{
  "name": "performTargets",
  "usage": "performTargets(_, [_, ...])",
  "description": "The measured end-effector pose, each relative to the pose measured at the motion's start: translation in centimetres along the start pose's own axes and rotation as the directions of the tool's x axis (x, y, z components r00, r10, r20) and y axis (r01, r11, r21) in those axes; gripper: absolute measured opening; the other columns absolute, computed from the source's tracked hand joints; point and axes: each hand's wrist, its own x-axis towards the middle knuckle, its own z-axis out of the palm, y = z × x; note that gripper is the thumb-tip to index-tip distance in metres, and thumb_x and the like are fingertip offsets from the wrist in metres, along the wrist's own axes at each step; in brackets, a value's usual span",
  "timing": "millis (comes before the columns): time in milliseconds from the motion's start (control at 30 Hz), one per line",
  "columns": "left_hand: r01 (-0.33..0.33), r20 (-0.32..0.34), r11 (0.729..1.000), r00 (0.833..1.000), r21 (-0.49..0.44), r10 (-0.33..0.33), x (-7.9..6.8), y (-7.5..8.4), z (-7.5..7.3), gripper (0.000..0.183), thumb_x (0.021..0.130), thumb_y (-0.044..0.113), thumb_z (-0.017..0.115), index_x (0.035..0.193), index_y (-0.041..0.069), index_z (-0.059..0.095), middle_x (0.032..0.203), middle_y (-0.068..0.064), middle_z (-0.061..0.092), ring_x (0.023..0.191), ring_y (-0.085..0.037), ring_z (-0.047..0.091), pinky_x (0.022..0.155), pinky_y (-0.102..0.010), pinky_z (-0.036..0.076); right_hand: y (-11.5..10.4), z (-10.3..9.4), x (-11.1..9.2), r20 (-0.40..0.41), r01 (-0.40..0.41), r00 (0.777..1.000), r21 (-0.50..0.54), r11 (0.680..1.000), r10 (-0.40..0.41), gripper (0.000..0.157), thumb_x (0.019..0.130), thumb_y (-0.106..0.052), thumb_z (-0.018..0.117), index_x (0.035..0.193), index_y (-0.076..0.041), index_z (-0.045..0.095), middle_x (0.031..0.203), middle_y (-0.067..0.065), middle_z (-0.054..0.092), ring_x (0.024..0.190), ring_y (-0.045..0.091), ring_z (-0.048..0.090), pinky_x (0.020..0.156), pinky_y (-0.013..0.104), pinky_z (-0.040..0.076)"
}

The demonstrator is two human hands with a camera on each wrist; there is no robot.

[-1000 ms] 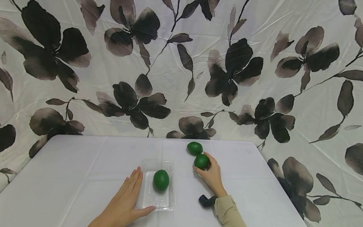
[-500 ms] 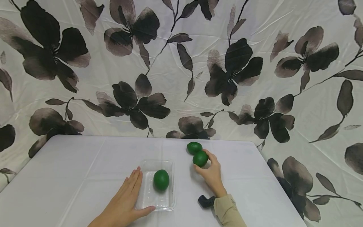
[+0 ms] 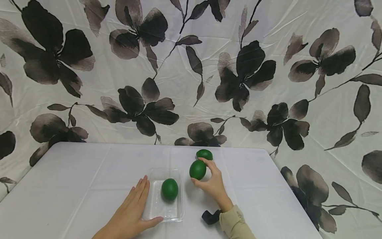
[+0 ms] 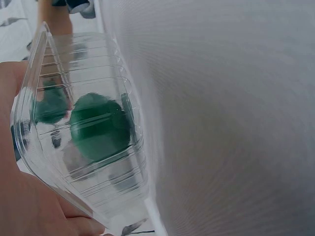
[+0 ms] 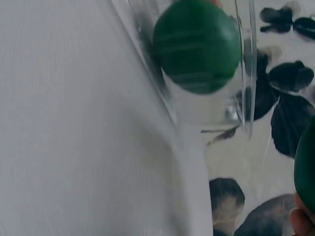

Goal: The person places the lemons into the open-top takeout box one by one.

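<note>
My right hand [image 3: 213, 186] pinches a smooth green lime [image 3: 197, 170] between thumb and fingers, above the table and right of a clear plastic container [image 3: 181, 210]. In the right wrist view only part of this held lime [image 5: 306, 164] shows at the right edge. A second lime [image 3: 169, 189] sits inside the container, seen through its wall in the left wrist view. My left hand [image 3: 129, 210] rests along the container's left side, fingers straight and thumb at its near edge. Behind the right fingers lies a third lime [image 3: 204, 154], partly covered.
A white cloth covers the table [image 3: 98, 172]. Beyond its back edge hangs a floral curtain [image 3: 191, 73]. A dark camera mount [image 3: 210, 217] is worn at the right wrist, beside a beige sleeve [image 3: 235, 222].
The right hand has carried its lime leftward, away from the far lime and closer to the container. The left hand, container and lime inside have stayed put.
</note>
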Motion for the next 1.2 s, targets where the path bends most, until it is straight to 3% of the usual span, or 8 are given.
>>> performTargets(300, [0.028,0.027,1.000,0.999,-0.012,-0.028,0.0,0.1,0.0,0.118,0.078,0.074,0.065,0.151,-0.010,0.026,0.162,-0.022,0.019,0.147,-0.039,0.021,0.112,-0.016,-0.013,-1.4,1.7,-0.7,0.151,0.155,0.975,0.061,0.986,-0.163,0.070,0.067,-0.016,0.085,0.133,-0.016,0.060,0.127,0.006,0.064,0.119,0.019,0.057,0.102,0.048,0.044])
performTargets(633, [0.023,0.024,0.999,0.999,-0.022,-0.023,0.0,0.2,-0.1,0.117,0.079,0.075,0.064,0.151,-0.010,0.027,0.161,-0.022,0.019,0.147,-0.038,0.022,0.113,-0.015,-0.012,-1.6,2.8,-1.4,0.273,0.334,0.904,0.028,0.942,-0.329,0.074,0.066,-0.021,0.087,0.133,-0.015,0.058,0.122,-0.002,0.063,0.111,0.015,0.055,0.092,0.037,0.052])
performTargets(900, [0.030,0.029,0.999,0.999,-0.022,-0.030,0.1,0.3,-0.1,0.118,0.078,0.074,0.064,0.151,-0.010,0.027,0.161,-0.022,0.019,0.147,-0.038,0.021,0.112,-0.016,-0.013,-2.2,3.3,-1.5,0.327,0.342,0.888,0.003,0.940,-0.324,0.076,0.067,-0.025,0.088,0.135,-0.016,0.056,0.124,-0.003,0.060,0.111,0.013,0.053,0.093,0.032,0.051])
performTargets(1200, [0.008,0.007,1.000,1.000,-0.018,-0.008,0.1,0.1,-0.1,0.117,0.079,0.075,0.063,0.151,-0.010,0.027,0.161,-0.022,0.020,0.147,-0.038,0.021,0.113,-0.016,-0.012,-3.1,3.9,-1.8,0.405,0.315,0.877,-0.079,0.946,-0.259,0.078,0.066,-0.027,0.087,0.136,-0.008,0.056,0.129,-0.003,0.058,0.116,0.013,0.050,0.113,0.041,0.035])
